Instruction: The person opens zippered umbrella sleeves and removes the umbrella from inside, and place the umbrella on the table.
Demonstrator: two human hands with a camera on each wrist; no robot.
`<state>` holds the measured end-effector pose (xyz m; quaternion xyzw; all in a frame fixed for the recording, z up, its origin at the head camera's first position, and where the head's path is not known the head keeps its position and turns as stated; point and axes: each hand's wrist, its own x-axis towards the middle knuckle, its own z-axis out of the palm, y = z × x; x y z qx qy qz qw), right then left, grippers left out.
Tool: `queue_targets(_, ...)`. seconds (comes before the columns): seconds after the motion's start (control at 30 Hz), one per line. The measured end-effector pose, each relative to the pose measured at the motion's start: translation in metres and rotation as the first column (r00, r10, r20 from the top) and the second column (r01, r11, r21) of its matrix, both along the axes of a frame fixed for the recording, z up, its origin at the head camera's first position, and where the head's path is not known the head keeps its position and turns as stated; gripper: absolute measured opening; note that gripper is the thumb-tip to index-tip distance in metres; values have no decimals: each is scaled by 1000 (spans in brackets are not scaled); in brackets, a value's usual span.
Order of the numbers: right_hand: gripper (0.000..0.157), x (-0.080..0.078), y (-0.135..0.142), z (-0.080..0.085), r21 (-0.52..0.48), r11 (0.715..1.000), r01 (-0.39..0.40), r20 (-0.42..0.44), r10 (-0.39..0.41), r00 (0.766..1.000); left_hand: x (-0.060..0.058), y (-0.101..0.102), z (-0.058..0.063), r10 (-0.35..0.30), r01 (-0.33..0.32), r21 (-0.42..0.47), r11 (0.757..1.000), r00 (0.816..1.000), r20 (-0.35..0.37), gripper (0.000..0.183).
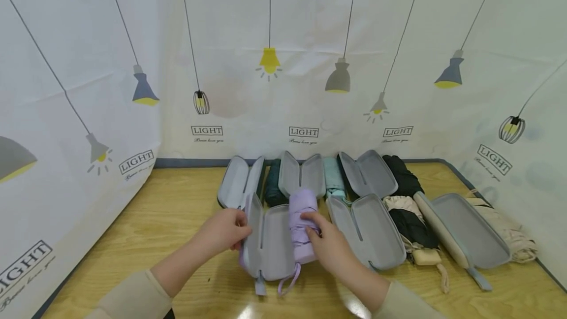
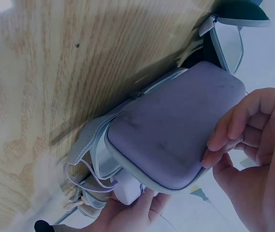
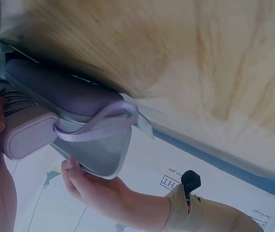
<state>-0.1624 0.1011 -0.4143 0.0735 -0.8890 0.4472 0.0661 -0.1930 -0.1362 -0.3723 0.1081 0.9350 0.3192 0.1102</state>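
Observation:
A folded lilac umbrella (image 1: pixel 303 206) with a wrist strap is gripped in my right hand (image 1: pixel 330 242), thumb and fingers around its side. It stands at the right edge of an unzipped lilac hard case (image 1: pixel 278 247) with a grey lining. My left hand (image 1: pixel 223 230) pinches the raised left half of that case by its rim. In the left wrist view the lid's lilac outer shell (image 2: pixel 171 125) faces the camera, fingertips right at its edge. The right wrist view shows the umbrella's flat end (image 3: pixel 31 137) and its looped strap (image 3: pixel 99 125).
Behind stand several open grey-lined cases (image 1: pixel 301 176), with a dark green umbrella (image 1: pixel 275 183), a mint umbrella (image 1: pixel 334 176) and a black one (image 1: pixel 400 174) between them. To the right lie more open cases (image 1: pixel 376 230), a black-and-beige bundle (image 1: pixel 409 228) and a beige umbrella (image 1: pixel 509 230).

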Motion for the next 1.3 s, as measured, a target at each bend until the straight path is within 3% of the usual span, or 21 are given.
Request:
queue_targets(0.4,27,-3,10,-1,96,995,-21,18,19,1000,-3,-6,0,17,-17,-3,1000,1000,-11,16)
queue_targets(0.63,26,-5,15,-1,95,995,41,8,-42,999,-4,-10,-3,19,-20,-12,1000,999,-36,17)
queue_targets(0.97,28,-7,13,-17,41,995,-88,107,83,991,-5,-7,-5,33,-33,13,999,999,-13,14)
queue_targets(1.17,35,-8,13,-22,121,985,-122,127,106,986,-7,-1,-7,22,-21,35,999,1000,-15,12)
queue_targets(1.3,44,-6,15,-17,241,959,-150,150,116,982,-9,0,-9,17,-16,33,999,1000,-25,12)
